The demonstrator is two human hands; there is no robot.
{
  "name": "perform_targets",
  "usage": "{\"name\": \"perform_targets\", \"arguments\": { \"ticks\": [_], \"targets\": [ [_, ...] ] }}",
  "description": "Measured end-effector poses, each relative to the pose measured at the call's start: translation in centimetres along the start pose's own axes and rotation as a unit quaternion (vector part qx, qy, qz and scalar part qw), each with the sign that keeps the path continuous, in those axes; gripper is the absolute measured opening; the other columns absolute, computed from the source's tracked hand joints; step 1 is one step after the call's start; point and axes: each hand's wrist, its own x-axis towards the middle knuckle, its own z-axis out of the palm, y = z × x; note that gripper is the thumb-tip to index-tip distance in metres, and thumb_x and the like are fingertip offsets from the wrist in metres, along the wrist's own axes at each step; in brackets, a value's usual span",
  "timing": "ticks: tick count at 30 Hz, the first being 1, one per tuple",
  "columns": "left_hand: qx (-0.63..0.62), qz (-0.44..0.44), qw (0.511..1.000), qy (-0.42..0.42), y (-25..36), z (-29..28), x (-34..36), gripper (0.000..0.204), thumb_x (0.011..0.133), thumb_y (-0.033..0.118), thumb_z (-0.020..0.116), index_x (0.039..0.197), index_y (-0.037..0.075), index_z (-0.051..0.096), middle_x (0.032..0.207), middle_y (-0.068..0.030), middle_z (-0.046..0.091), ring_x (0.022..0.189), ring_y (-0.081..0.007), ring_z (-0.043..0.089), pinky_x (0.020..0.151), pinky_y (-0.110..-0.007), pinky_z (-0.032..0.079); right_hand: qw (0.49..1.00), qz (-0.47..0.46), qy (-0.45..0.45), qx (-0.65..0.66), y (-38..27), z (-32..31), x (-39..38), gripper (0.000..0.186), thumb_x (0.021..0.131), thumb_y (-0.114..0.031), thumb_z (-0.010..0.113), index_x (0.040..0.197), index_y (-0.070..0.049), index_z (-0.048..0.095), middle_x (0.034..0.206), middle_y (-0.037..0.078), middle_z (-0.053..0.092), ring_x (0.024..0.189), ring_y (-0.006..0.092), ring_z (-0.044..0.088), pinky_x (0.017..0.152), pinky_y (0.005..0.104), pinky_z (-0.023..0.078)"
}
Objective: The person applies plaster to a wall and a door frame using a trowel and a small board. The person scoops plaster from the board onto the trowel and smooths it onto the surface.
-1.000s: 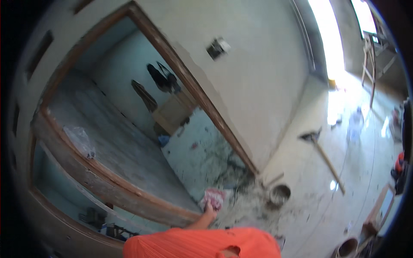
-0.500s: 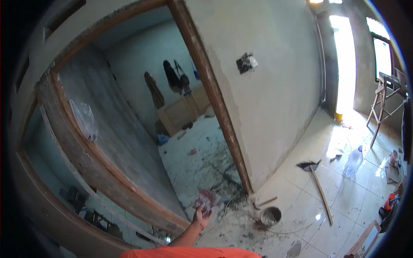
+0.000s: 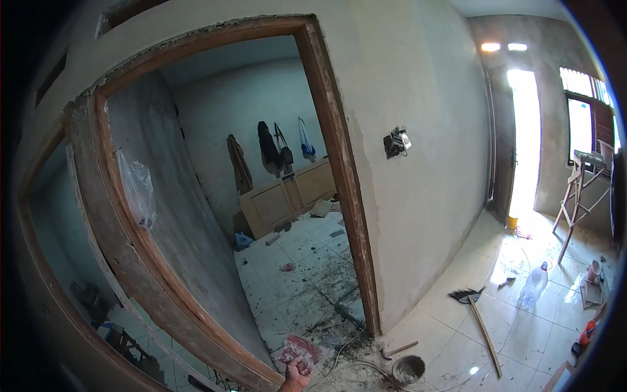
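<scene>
The glossy tiled floor spreads across the lower half, running on through the doorway. Taking the middle of the view as the clock's centre, a round mortar pail sits at 5 o'clock, a wooden-handled tool lying just beside it. At 4 o'clock lie a long-handled broom and a clear plastic bottle; at 3, a yellow bucket and wooden trestle stand. Dark rubble litters the tiles at 6; a blue plastic bag rests at 8.
</scene>
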Motion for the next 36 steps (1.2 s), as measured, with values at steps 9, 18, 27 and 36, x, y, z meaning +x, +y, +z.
{"name": "perform_targets", "arguments": {
  "ticks": [9,18,27,36],
  "targets": [
    [0.059,0.04,0.996,-0.06,1.9,8.7,0.4,0.024,0.098,0.023,0.062,0.119,0.012,0.066,0.117,-0.0049,0.072,0.108,-0.0236,0.067,0.09,-0.04,0.056,0.999,0.015,0.029,-0.035,7.7,1.4,-1.9,0.036,0.092,-0.039,0.07,0.099,-0.011,0.05,0.068,0.01,0.057,0.058,0.0298,0.055,0.053,0.0424,0.044],
    [0.134,-0.061,0.983,0.108,1.5,5.9,7.1,0.018,0.098,0.029,0.061,0.11,0.017,0.067,0.109,-0.0005,0.072,0.096,-0.0202,0.068,0.076,-0.036,0.052,0.969,-0.018,0.051,-0.241,7.4,2.0,-6.6,0.041,0.091,-0.032,0.071,0.115,-0.007,0.051,0.075,0.015,0.063,0.067,0.0338,0.062,0.06,0.0441,0.05],
    [0.077,-0.05,0.981,0.173,3.8,-2.4,7.0,0.022,0.098,0.026,0.061,0.115,0.013,0.067,0.114,-0.0035,0.072,0.097,-0.023,0.069,0.077,-0.039,0.056,0.724,-0.256,0.037,-0.64,5.6,4.8,-2.9,0.052,0.089,-0.025,0.072,0.131,-0.003,0.052,0.082,0.02,0.07,0.077,0.0378,0.069,0.068,0.0458,0.055],
    [0.093,-0.026,0.991,0.09,6.8,-3.3,5.3,0.024,0.1,0.017,0.059,0.122,0.008,0.065,0.116,-0.0067,0.07,0.105,-0.0255,0.067,0.088,-0.04,0.055,0.983,0.005,0.082,-0.163,-1.0,8.0,-3.4,0.05,0.096,-0.028,0.07,0.142,-0.016,0.053,0.071,0.008,0.056,0.055,0.02,0.055,0.045,0.0391,0.045]
  ]
}}
